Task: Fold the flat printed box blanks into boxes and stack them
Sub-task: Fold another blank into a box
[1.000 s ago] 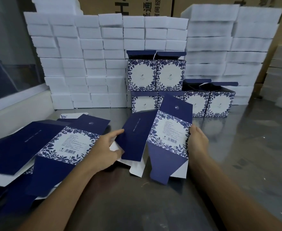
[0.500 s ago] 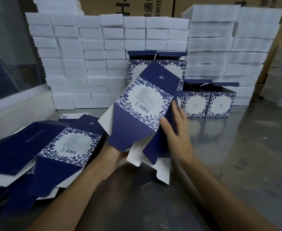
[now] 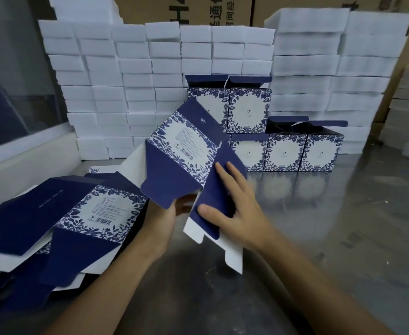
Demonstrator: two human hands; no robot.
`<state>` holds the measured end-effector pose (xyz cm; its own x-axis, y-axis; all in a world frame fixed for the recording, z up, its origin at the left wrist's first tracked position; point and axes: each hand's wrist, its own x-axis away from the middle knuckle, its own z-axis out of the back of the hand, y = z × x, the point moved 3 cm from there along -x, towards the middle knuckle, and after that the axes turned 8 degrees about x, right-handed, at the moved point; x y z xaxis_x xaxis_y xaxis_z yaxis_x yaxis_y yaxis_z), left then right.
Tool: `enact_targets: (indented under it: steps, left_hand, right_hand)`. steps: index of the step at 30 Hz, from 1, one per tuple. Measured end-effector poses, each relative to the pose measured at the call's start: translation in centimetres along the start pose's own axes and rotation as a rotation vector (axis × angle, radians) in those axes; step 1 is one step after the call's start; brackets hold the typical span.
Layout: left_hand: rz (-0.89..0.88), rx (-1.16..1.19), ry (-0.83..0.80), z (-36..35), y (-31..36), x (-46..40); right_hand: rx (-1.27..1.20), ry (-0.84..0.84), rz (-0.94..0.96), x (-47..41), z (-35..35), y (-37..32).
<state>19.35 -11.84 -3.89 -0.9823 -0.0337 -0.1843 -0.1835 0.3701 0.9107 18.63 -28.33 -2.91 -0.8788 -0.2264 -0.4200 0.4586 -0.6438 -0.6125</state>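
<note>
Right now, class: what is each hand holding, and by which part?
Both hold one box blank. The left hand grips its lower edge from beneath; the right hand presses its fingers and thumb flat on the plain navy side panel.

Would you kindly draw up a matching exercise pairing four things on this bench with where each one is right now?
Things:
1. held blank
2. pile of flat blanks
3. folded boxes
4. foam blocks

Places:
A. stacked high along the back wall
B. lying on the table at left
C. standing in two tiers behind the hands
D. lifted between the left hand and right hand

Pairs: 1-D, 2-B, 3-C, 4-A
</note>
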Motion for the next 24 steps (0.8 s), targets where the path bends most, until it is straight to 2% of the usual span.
enact_targets:
  steps: [5, 8, 9, 12, 13, 17, 20, 24]
  left_hand:
    - [-0.235, -0.359, 0.185, 1.2, 1.2, -0.2]
    - [-0.153, -0.437, 0.172, 1.6, 0.8, -0.2]
    - [-0.164, -0.433, 0.208, 1.5, 1.0, 0.0]
    - [-0.404, -0.477, 0.265, 0.8, 2.5, 0.8]
    - [-0.433, -0.487, 0.268, 0.8, 2.6, 0.6]
    - [-0.427, -0.320, 0.272, 1.2, 2.4, -0.1]
    - [-0.414, -0.289, 0.273, 1.1, 2.5, 0.0]
    - [-0.449, -0.320, 0.293, 1.3, 2.6, -0.2]
  right_hand:
    - [-0.026, -0.087, 0.103, 0.2, -0.5, -1.0]
    - [-0.021, -0.129, 0.123, 0.1, -0.7, -1.3]
    - [-0.023, -0.136, 0.130, 0.2, -0.8, -1.2]
    - [-0.092, -0.118, 0.111, 0.3, -0.7, -0.8]
    - [-0.134, -0.093, 0.106, 0.2, -0.7, -0.7]
    - [-0.289, 0.016, 0.103, -0.2, -0.3, -0.3]
    - [-0.358, 0.045, 0.078, -0.5, -0.1, 0.3]
    - [-0.448, 0.065, -0.104, -0.6, 0.1, 0.7]
